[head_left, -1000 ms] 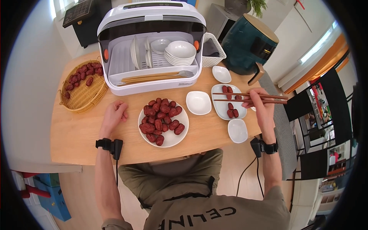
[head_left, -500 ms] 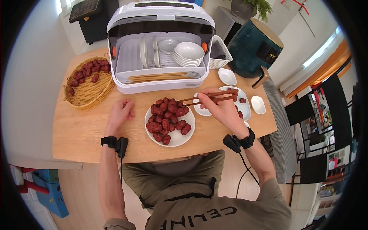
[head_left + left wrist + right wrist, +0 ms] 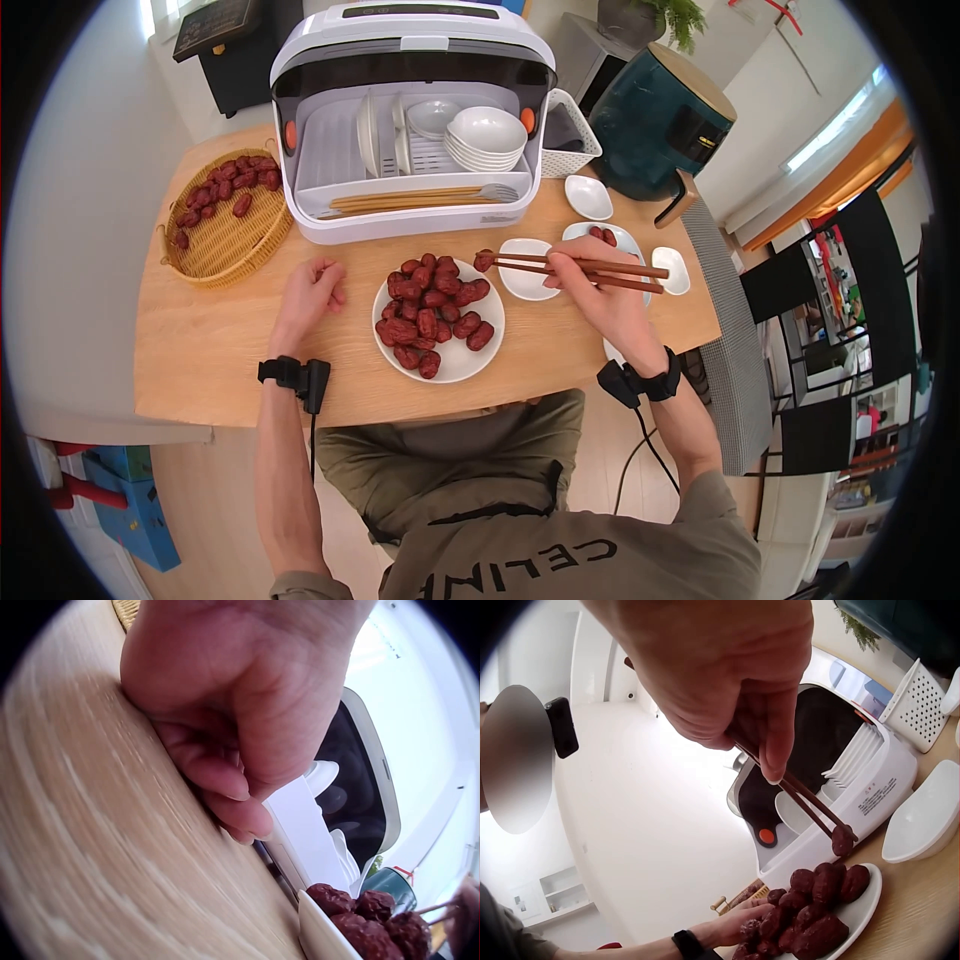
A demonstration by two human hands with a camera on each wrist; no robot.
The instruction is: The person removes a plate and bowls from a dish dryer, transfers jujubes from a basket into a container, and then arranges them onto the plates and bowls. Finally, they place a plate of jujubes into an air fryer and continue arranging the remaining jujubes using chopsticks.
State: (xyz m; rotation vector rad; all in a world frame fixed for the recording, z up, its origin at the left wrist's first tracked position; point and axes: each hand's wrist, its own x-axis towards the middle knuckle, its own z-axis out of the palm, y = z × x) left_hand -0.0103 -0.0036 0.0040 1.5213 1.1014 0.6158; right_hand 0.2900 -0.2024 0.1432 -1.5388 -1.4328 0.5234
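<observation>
My right hand (image 3: 607,303) grips a pair of brown chopsticks (image 3: 620,275). Their tips pinch one red date (image 3: 484,261), held up between the round plate and a square white bowl (image 3: 527,281). Many wrinkled dates (image 3: 427,310) are heaped on the round white plate (image 3: 462,366). In the right wrist view the pinched date (image 3: 842,840) hangs above the plate's edge. My left hand (image 3: 312,298) rests on the table left of the plate, fingers loosely curled with nothing in them. A white oblong plate (image 3: 625,240) with dates is partly hidden behind my right hand.
A white dish cabinet (image 3: 410,225) with bowls, plates and utensils stands at the back. Left of it lies a wicker basket (image 3: 215,255) with dates. Small white bowls (image 3: 589,197), a perforated basket (image 3: 570,160) and a green air fryer (image 3: 655,130) are at the right.
My right hand moved left from the oblong plate to the heaped dates, then drew back slightly right with one date between the chopsticks. The left hand stays resting on the table.
</observation>
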